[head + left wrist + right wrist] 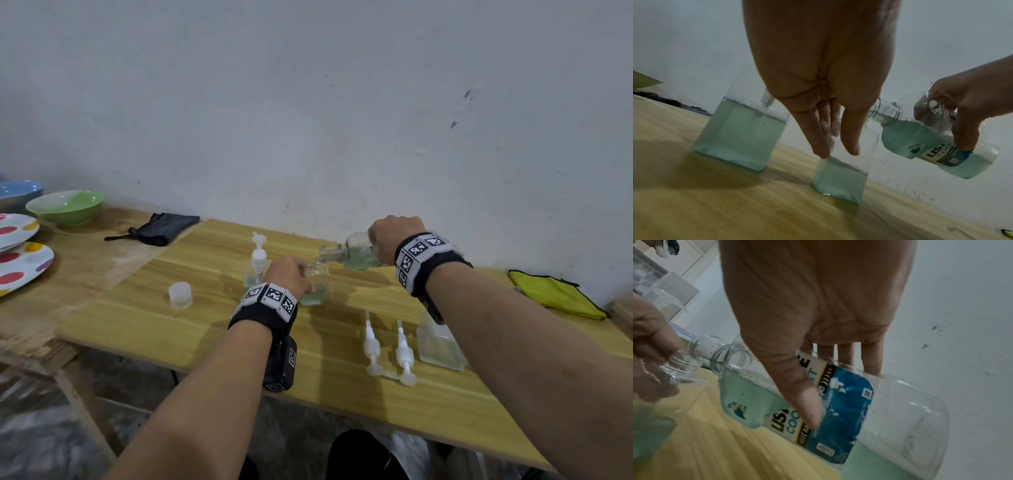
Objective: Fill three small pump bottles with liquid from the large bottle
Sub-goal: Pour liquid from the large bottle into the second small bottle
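The right hand (394,236) grips the tilted mouthwash bottle (818,410) round its labelled middle, neck over the open small bottle (840,175) that the left hand (289,275) clasps upright on the wooden table (154,325). Thin clear plastic, smooth and likely slippery when wet; half-full, its weight will shift, so a mid-body hold suits. A filled pump bottle (740,133) stands just beside; two loose pumps (388,349) and the third bottle (440,346) lie nearer.

Soft, even light in the head view, dim and grainy wrist views, dark shadow on the tabletop (719,203), blurry edges, bent lines from the wide lens
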A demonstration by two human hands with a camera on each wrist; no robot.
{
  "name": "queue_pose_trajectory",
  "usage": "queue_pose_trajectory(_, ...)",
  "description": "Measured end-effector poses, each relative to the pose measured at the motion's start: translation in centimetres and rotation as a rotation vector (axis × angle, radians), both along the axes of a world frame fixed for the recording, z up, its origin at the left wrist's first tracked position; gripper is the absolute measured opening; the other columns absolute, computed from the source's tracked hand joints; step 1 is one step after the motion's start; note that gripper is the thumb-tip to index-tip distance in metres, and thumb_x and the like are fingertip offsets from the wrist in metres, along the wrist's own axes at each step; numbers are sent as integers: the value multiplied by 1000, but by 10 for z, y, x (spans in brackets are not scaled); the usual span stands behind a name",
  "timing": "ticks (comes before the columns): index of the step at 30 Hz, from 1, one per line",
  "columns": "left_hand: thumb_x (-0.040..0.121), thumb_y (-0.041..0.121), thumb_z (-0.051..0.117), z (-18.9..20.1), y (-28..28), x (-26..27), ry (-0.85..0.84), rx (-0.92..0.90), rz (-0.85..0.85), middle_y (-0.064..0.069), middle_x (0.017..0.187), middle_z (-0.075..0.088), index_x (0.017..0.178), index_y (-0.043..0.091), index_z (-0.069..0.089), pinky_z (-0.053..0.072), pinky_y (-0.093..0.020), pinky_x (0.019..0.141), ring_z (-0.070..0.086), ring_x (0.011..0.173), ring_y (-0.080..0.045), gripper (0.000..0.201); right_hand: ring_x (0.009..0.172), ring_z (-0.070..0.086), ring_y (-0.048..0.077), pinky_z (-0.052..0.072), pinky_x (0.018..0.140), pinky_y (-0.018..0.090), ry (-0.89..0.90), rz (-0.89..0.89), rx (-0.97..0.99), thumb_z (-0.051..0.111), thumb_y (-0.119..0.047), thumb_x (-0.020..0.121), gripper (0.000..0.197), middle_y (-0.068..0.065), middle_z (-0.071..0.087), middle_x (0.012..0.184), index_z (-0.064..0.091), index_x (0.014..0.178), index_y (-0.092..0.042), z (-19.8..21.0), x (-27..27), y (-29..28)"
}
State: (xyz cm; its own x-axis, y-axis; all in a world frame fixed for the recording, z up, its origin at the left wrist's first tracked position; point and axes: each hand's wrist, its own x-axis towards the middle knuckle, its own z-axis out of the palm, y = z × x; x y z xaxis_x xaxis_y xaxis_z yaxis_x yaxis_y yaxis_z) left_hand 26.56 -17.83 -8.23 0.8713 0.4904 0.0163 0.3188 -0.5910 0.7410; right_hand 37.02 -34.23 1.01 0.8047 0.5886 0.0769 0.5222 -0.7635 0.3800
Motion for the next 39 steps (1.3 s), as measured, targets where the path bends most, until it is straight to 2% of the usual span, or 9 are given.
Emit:
queue_pose_trajectory(3,74,11,83,-1,0,0,-1,-12,1,-16,110,71,114,4,67,54,-37,92,67,103,-28,44,79,58,27,45,72,33,-2,-6,1,57,-28,91,20,3,62,89,67,105,-19,1,0,1)
queue_pose_trajectory(9,74,11,83,-2,1,1,-3,-30,2,-14,113,70,119,4,65,52,-38,96,67,106,-26,49,79,60,27,44,71,33,-2,-8,1,58,-25,89,19,3,67,94,67,106,-20,0,-1,1)
queue_pose_trajectory(13,75,11,82,-2,1,0,0,-12,0,-13,111,70,116,3,66,53,-34,91,67,104,-26,45,78,56,27,43,72,33,-5,-6,6,57,-21,89,19,2,60,88,66,106,-20,1,-2,1)
queue_pose_trajectory(20,76,14,82,-2,1,-1,9,33,-15,-7,97,69,113,8,68,54,-32,83,65,90,-24,40,91,64,29,45,76,35,0,21,9,56,-29,92,22,6,66,102,65,108,-18,4,-4,0)
queue_pose_trajectory(23,76,15,82,-1,0,-1,13,53,-14,-12,103,71,108,5,68,52,-31,80,67,95,-26,37,87,63,28,45,74,34,-1,16,5,56,-27,92,20,6,66,100,66,107,-18,4,-5,0)
queue_pose_trajectory(27,77,16,81,-1,1,0,24,73,-11,-11,104,71,106,5,68,48,-28,75,60,83,-22,34,78,56,27,42,71,34,-10,8,-5,57,-22,90,20,5,66,98,66,107,-18,4,-3,1)
queue_pose_trajectory(30,77,17,81,-1,1,0,28,79,-13,-12,104,71,104,5,68,48,-29,74,64,89,-26,33,76,56,27,41,70,34,-21,7,-11,57,-22,90,19,4,65,96,66,107,-18,4,-2,1)
queue_pose_trajectory(34,76,17,82,-2,2,2,34,77,-19,-10,104,70,108,7,68,55,-34,83,66,94,-26,36,76,55,26,40,71,34,-24,10,-8,57,-23,90,20,3,64,94,66,108,-19,3,-2,2)
queue_pose_trajectory(39,76,17,82,-3,2,2,24,61,-22,-8,111,70,119,8,66,55,-37,90,65,101,-25,46,76,55,26,40,71,34,-28,4,0,58,-22,90,19,2,58,87,66,107,-19,3,-2,2)
